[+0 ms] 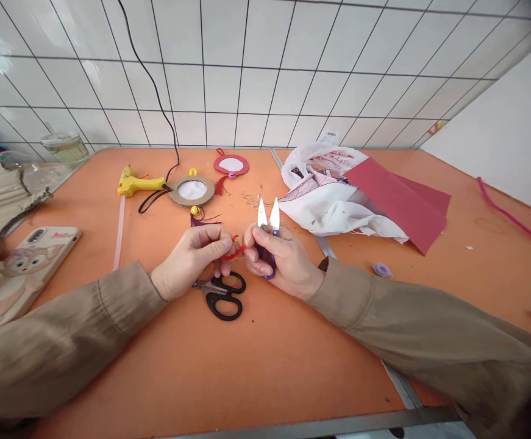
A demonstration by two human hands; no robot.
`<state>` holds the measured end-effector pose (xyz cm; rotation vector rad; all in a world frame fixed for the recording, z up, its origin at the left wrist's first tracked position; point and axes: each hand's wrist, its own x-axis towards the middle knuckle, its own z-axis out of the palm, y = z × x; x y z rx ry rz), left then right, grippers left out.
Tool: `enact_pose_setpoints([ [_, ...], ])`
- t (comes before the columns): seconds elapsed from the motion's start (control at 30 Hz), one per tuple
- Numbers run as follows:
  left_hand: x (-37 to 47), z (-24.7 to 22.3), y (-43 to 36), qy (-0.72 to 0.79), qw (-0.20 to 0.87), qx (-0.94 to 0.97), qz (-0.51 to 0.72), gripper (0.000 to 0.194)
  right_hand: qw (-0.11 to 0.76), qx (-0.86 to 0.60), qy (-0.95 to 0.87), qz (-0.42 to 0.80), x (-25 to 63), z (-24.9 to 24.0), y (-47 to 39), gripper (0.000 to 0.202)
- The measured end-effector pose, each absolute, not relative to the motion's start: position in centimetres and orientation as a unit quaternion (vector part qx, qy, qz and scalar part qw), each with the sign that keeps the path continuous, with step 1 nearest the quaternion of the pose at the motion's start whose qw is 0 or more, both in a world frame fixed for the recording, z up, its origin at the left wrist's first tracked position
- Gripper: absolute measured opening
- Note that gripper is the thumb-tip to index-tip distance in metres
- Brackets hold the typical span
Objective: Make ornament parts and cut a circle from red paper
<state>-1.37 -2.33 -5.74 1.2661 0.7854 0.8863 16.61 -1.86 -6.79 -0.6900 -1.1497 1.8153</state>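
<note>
Reaching inward from both sides; pinching red cord [235,251] with left hand [194,253]; clasping purple scissors [274,221], pointed away, in curled right hand [288,259].

Purple scissors' handles [272,269] partly behind the right grip [288,259]

Pinching red cord [235,252] in left hand [196,253], close beside right hand [288,261]; gripping purple-handled scissors [274,218] in right, with blades parted. Working above orange table [302,366], near black-handled scissors [218,287].
</note>
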Motion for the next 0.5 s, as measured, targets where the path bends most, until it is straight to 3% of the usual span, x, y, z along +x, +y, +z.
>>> enact_pose_setpoints([
  [0.07,-1.19,-5.7,-2.35,0.363,0.633,0.537,0.422,0.026,0.453,-0.311,-0.512,0.661,16.63,-6.68,-2.16,0.032],
  [0.2,-0.88,-5.58,-2.08,0.422,0.54,0.478,0.549,0.021,0.462,-0.4,-0.616,0.497,16.75,-6.08,-2.52,0.017],
  [0.3,-0.89,-5.6,-1.83,0.441,0.476,0.458,0.607,0.02,0.423,-0.431,-0.702,0.377,16.8,-6.02,-2.39,0.034],
  [0.4,-0.98,-5.74,-1.89,0.444,0.43,0.484,0.62,0.022,0.345,-0.424,-0.809,0.218,16.86,-6.41,-2.2,0.045],
  [0.5,-1.0,-5.9,-2.1,0.44,0.409,0.516,0.61,0.025,0.205,-0.42,-0.882,0.062,17.0,-6.58,-2.29,0.041],
])
